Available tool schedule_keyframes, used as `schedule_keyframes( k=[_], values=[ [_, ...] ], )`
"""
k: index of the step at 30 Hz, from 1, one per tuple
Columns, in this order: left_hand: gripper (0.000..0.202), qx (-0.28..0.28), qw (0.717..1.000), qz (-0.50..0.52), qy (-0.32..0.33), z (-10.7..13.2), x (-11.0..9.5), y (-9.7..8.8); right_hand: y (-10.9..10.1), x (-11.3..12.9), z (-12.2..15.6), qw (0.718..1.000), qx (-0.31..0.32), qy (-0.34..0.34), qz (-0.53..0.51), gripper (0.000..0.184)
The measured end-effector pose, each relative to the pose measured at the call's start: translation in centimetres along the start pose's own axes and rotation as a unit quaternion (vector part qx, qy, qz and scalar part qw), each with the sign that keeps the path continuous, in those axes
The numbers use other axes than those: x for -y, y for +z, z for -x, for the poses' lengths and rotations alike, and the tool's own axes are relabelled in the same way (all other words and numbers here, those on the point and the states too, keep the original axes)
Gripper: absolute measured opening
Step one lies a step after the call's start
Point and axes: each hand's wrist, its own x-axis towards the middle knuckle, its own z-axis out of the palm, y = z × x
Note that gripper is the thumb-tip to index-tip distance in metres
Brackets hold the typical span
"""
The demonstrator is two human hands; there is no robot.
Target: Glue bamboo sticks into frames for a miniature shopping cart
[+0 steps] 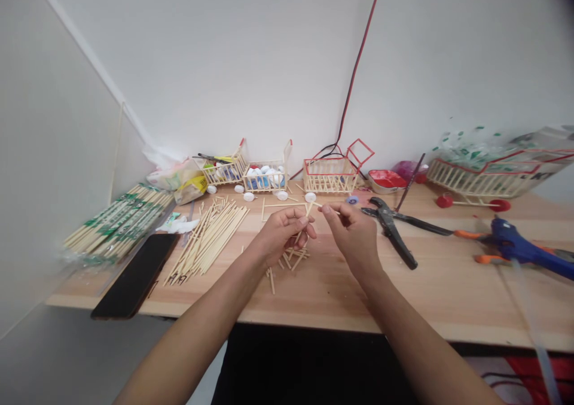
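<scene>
Above the middle of the table, my left hand [284, 231] is closed around a short bamboo stick [309, 209] that pokes up past the fingertips. My right hand [354, 234] pinches a second short stick [316, 204] between thumb and index finger. Its far end meets the upright stick, though whether they are joined I cannot tell. Under my left hand lies a small heap of cut stick pieces [296, 261]. Beyond the hands stands a small stick-built cart [330, 180] with a red-painted rim. Long loose bamboo sticks [210, 237] lie left of my hands.
At right are black-handled pliers [391, 228], a blue glue gun [515, 243], a red paint tub [386, 180] with a brush [410, 180], and a larger cart [475, 180]. Left stand two filled carts [266, 180], packaged sticks [121, 222] and a black phone [137, 276] at the edge.
</scene>
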Motion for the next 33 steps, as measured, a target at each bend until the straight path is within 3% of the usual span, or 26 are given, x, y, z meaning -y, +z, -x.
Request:
schedule_keyframes(
  k=[9,33],
  values=[
    [0.040,-0.012,1.000,0.003,0.007,0.02,-0.21,0.08,-0.03,-0.27,0.07,0.999,0.001,0.030,-0.011,0.029],
    [0.034,0.012,1.000,-0.007,0.005,0.02,0.25,-0.34,-0.26,-0.09,0.07,1.000,-0.013,0.017,-0.010,0.023]
  ],
)
